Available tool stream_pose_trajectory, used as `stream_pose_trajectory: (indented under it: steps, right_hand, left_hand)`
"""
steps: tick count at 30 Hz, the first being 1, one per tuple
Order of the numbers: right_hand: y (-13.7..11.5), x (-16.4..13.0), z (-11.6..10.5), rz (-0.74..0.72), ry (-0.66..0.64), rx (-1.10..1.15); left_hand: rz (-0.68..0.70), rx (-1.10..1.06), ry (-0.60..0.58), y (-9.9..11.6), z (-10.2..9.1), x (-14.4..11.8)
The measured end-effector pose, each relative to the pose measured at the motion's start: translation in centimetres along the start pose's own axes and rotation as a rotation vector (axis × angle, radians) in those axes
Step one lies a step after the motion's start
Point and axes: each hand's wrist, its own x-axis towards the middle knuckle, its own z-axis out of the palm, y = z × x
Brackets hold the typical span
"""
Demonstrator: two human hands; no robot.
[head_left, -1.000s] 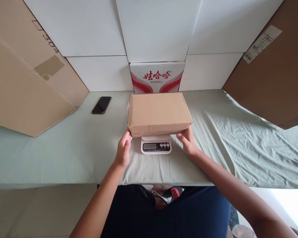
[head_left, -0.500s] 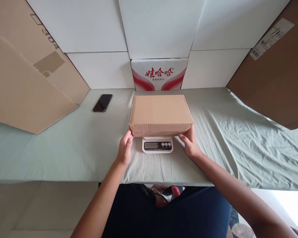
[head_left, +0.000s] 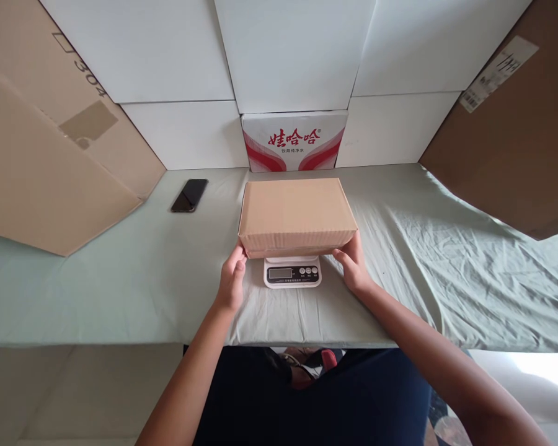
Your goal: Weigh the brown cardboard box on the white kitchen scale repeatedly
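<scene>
The box [head_left: 296, 214] sat on the scale [head_left: 292, 272] at frame centre; a phone [head_left: 190, 196] lay at its left.

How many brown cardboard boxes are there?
3: a small box on the scale between both hands, one big box at left, another at right.

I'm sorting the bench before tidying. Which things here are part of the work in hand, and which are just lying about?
In hand:
- cardboard box, on the scale
- digital kitchen scale
- left hand and right hand, at the box's near corners

Lying about:
- black phone
- red-and-white carton
- large cardboard sheets
</scene>
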Motion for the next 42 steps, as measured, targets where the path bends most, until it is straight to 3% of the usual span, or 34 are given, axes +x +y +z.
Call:
stream_pose_trajectory:
  steps: [18,28,31,35,39,42]
  right_hand:
    - [-0.1,-0.3,0.1,-0.005,-0.003,0.003]
    - [-1.0,0.1,1.0,-0.007,0.013,0.005]
    - [-1.5,2.0,1.0,-0.051,0.032,-0.026]
    - [-1.6,7.1,1.2,-0.169,0.061,-0.047]
    - [0.3,11.8,2.5,-0.204,0.116,-0.072]
    - [2.6,13.2,3.3,-0.172,0.163,-0.083]
  left_hand:
    - [0.013,-0.002,0.045,-0.3,-0.4,-0.4]
    - [0.031,0.011,0.031,0.6,0.2,-0.1]
    - [0.061,0.006,0.039,1.5,0.4,1.7]
    - [0.048,-0.003,0.1,2.0,1.0,7.3]
    - [0.072,-0.094,0.154,0.1,1.7,13.6]
    - [0.022,-0.11,0.211,-2.3,1.9,16.0]
